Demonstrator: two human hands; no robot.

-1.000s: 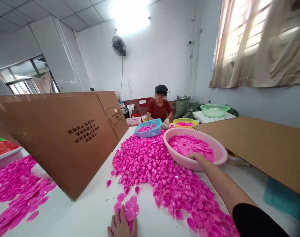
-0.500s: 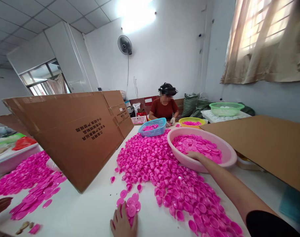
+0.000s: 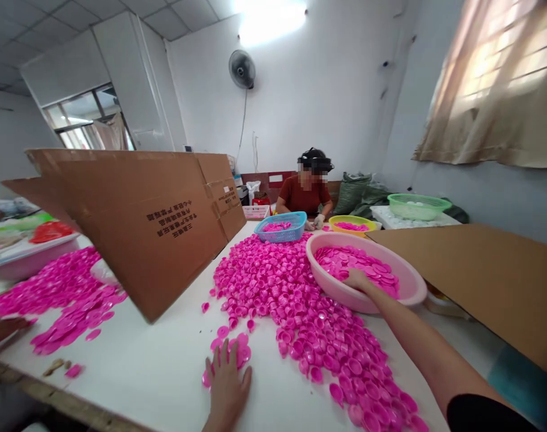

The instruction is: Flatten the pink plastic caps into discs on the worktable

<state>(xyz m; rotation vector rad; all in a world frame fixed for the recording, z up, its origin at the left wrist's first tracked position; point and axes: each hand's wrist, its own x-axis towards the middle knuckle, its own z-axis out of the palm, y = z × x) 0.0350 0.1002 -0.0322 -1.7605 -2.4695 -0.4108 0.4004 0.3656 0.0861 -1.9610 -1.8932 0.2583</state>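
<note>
My left hand [image 3: 228, 375] lies on the white table with its fingers spread. Its fingertips rest on a small group of flat pink plastic discs [image 3: 243, 350]. Across the table, my right hand [image 3: 358, 279] reaches over the near rim of a pale pink basin [image 3: 412, 294] full of similar discs [image 3: 376, 270]. The fingers of that hand are bent around some discs, and their tips are partly hidden. Between my hands spreads a large heap of small pink plastic cups [image 3: 300, 306].
A cardboard sheet [image 3: 165, 222] stands at left; another cardboard flap [image 3: 475, 270] lies right of the basin. A blue basket [image 3: 281, 231] and a yellow basin [image 3: 352, 223] stand near a co-worker [image 3: 305, 192]. Another person's hand [image 3: 5, 330] is beside more discs at far left.
My view has shifted slightly. My left hand has moved forward over the discs and spread them. My right hand stays at the basin, its fingers now more bent.
</note>
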